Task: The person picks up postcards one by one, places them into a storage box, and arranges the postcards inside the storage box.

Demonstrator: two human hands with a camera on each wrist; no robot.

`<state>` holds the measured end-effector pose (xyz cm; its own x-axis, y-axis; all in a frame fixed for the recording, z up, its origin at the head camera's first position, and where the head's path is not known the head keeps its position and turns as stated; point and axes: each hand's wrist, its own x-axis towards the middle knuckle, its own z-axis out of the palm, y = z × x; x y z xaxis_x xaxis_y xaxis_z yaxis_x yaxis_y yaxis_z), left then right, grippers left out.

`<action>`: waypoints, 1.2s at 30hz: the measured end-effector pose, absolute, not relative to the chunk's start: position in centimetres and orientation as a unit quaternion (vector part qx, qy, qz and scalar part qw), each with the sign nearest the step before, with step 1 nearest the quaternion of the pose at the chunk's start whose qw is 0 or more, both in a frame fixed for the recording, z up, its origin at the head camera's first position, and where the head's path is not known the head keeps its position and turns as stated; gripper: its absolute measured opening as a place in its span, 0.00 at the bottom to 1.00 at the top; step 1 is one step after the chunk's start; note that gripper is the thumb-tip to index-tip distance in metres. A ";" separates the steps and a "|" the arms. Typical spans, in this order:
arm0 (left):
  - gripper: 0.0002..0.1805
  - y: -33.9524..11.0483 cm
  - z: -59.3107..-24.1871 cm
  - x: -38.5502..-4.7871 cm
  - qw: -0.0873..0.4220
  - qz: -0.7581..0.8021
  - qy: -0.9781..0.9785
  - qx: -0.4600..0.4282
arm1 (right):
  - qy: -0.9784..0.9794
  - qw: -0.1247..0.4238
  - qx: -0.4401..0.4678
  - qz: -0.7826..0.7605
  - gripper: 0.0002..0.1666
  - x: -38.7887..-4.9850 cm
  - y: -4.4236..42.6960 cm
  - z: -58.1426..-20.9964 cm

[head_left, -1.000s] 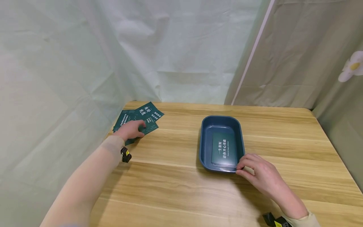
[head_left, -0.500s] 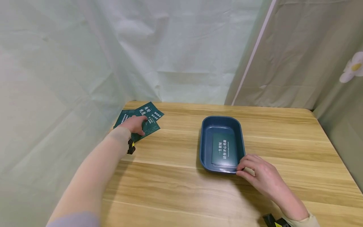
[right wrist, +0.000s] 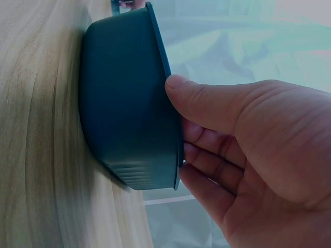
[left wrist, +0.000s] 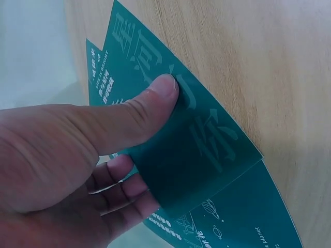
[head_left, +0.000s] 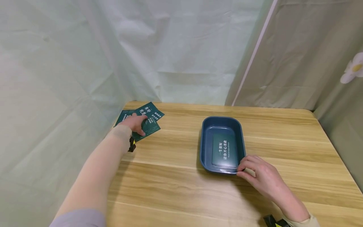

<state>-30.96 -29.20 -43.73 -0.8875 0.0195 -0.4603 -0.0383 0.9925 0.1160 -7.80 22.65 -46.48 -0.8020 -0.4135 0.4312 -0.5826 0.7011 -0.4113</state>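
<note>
A dark blue rectangular plastic basin (head_left: pixel 221 122) sits on a table, holding a dark green printed card (head_left: pixel 223 151) with white Chinese lettering; the edge of at least one more shows beneath it. At the basin's near right corner, the right hand (head_left: pixel 263 176) pinches the rim between thumb and fingers. To the basin's left and a little beyond it, well apart, overlapping green cards (head_left: pixel 147 110) lie fanned out, with the left hand (head_left: pixel 133 122) over them.

From the head, the left fingers are mostly hidden. The left wrist view shows them curled at the edge of a top card (left wrist: pixel 217 134), the thumb flat on its face, so the hand is closed around that card. This view also shows its large, faint characters and the small words "LIFE IS BRIGHT" on a neighbouring card. The right wrist view shows the basin's smooth outer wall, with the right thumb outside the rim and the fingers on its other side.

The table (head_left: pixel 170 189) beneath the basin has a light, striped wood grain. Beyond the basin hangs creased, pale fabric (head_left: pixel 184 47); farther right, a greyer cloth (head_left: pixel 292 56) bears a white flower (head_left: pixel 356 67) with a yellow centre.
</note>
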 end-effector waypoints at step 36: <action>0.55 -29.8 -43.7 -31.2 0.214 0.028 0.975 0.047 | -0.906 0.156 0.279 0.278 0.18 -8.6 22.4 -46.9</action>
<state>-31.16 -29.78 -43.65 -0.9036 0.1035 -0.4157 0.0798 0.9941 0.0741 -8.61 22.39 -46.93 -0.7960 -0.4181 0.4378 -0.5917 0.6899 -0.4170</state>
